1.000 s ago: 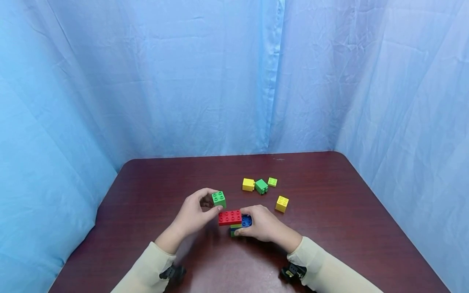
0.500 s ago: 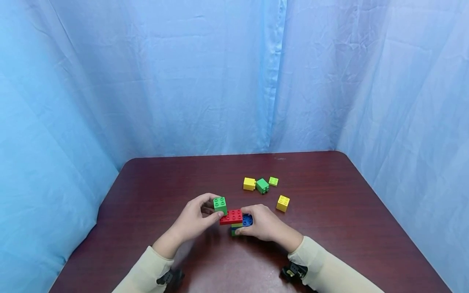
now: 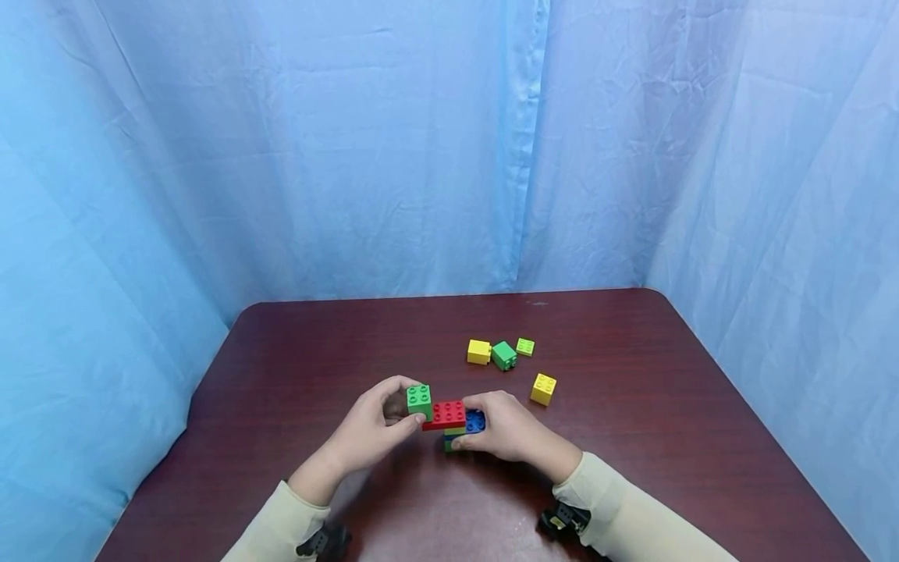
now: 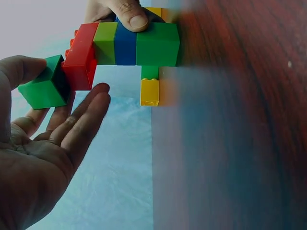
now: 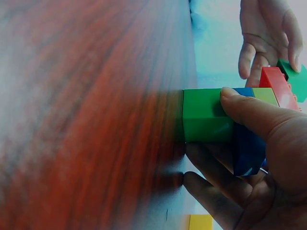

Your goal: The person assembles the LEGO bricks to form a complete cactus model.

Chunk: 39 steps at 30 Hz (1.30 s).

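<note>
A small stack of bricks stands on the dark red table (image 3: 604,437): a green base (image 5: 206,115), a blue brick (image 3: 474,421), a lime layer (image 4: 105,43) and a red brick (image 3: 448,414) on top. My right hand (image 3: 492,425) grips the stack from the right, with its thumb across the front. My left hand (image 3: 406,403) pinches a green square brick (image 3: 419,400) between thumb and fingers. That brick sits tilted against the left end of the red brick (image 4: 81,55), as the left wrist view shows at the green brick (image 4: 43,88).
Behind and to the right of the stack lie loose bricks: a yellow one (image 3: 478,352), a green one (image 3: 502,356), a flat lime one (image 3: 524,346) and another yellow one (image 3: 542,389). Blue curtains close off the table's far and side edges.
My left hand has brought the green square brick down from above the stack to the red brick's left end. The right hand and stack have stayed in place.
</note>
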### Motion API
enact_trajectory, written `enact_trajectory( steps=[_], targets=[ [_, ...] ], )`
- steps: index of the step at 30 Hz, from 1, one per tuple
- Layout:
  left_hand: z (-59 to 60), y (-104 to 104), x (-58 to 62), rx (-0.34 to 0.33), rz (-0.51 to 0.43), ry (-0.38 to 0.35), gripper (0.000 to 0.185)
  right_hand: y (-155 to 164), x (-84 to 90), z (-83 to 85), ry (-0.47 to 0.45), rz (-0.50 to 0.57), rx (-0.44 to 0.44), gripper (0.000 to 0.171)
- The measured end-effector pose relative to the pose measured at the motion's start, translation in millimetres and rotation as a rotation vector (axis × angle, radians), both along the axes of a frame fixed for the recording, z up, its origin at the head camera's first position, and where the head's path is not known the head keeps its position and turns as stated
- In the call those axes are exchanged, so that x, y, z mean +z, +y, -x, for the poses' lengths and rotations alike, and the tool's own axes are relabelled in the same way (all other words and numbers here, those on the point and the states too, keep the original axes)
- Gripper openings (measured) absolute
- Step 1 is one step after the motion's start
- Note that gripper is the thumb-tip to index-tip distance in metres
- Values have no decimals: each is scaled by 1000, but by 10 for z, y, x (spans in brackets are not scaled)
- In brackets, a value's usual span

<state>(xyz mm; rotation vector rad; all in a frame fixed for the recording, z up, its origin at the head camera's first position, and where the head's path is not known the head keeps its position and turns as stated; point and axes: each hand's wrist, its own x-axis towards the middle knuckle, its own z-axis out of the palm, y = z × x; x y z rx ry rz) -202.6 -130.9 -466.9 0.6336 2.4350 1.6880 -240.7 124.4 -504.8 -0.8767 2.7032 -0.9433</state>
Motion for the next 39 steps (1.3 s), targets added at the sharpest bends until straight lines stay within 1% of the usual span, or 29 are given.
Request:
enact_trajectory(
  steps=[3,8,12,17,21,27,34,39],
  targets=[
    [5,5,-28,-2,-19,-6,36,0,3,0,-5,-3,-3,44],
    [7,11,-40,9,-34,1,33,0,10,3,-4,-7,-6,44],
    [3,20,-52,21,-34,33,30,-2,12,5,9,-11,-3,44],
    [4,38,-106,37,-21,83,27,-3,7,5,16,-14,-3,45],
    [1,50,-119,56,-25,104,26,-2,7,5,17,-11,-2,45],
    [-7,58,-90,60,-41,90,27,-3,5,5,12,-8,-1,44],
    [-17,49,-76,43,-37,93,28,-8,12,6,11,-9,3,44],
    [-18,43,-78,36,-40,69,28,-15,21,4,8,-4,8,43]
  ],
)
